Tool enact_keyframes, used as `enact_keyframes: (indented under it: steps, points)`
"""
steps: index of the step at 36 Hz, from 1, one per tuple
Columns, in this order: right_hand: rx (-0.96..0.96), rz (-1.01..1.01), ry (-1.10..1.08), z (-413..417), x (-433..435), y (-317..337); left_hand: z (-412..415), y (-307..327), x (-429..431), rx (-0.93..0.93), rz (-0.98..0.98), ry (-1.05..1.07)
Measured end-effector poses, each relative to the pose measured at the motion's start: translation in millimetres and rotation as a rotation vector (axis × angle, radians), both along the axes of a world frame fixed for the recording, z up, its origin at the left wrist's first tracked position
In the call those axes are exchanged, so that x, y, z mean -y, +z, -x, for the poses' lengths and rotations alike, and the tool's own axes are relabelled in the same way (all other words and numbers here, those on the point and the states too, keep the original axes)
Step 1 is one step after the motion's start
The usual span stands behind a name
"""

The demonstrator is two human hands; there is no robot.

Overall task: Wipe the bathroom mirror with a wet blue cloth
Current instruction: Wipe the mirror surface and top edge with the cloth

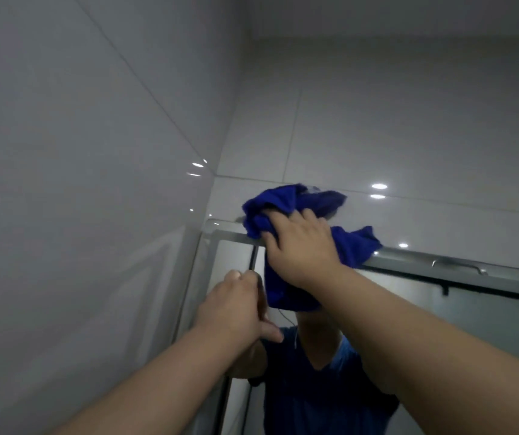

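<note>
The bathroom mirror (478, 328) fills the lower right, and its frosted top strip runs under the white wall tiles. My right hand (302, 249) presses a crumpled blue cloth (286, 202) against the mirror's top edge near its left corner. Part of the cloth hangs down over the glass below my palm. My left hand (236, 306) rests against the glass just left of the cloth, fingers curled, with nothing visible in it. The mirror reflects a person in a blue shirt, whose head is hidden behind the cloth.
A glossy white tiled side wall (79, 183) stands close on the left and meets the back wall (377, 120) in a corner just left of the mirror. A dark rail with hooks (487, 293) shows as a reflection in the glass.
</note>
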State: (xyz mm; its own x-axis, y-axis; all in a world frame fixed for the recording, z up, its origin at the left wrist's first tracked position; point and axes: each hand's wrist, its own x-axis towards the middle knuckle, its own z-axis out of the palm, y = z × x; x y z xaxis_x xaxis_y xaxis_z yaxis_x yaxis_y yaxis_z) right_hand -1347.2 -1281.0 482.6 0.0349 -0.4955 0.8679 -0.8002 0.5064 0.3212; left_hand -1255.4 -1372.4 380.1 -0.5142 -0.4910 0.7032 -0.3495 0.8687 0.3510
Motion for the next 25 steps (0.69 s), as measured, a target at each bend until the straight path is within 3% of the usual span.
enact_keyframes:
  steps: [4, 9, 14, 17, 20, 25]
  points:
    - [-0.153, -0.001, 0.086, -18, 42, -18, 4, -17, 9, -0.159, -0.058, -0.062]
    - [-0.167, -0.138, 0.158, -25, 50, -50, -3, -80, 10, -0.505, -0.334, -0.188]
    - [-0.046, -0.373, 0.249, -25, 42, -125, -13, -144, 19, -0.967, -1.103, -0.37]
    - [0.097, -0.466, 0.32, -22, 35, -202, -33, -173, 9, -1.124, -1.474, -0.459]
    - [0.168, -0.545, 0.296, -16, 25, -289, -49, -219, 2, -1.148, -1.742, -0.443]
    - [0.373, -0.76, 0.357, -10, -7, -416, -68, -300, -17, -0.821, -2.125, -0.215]
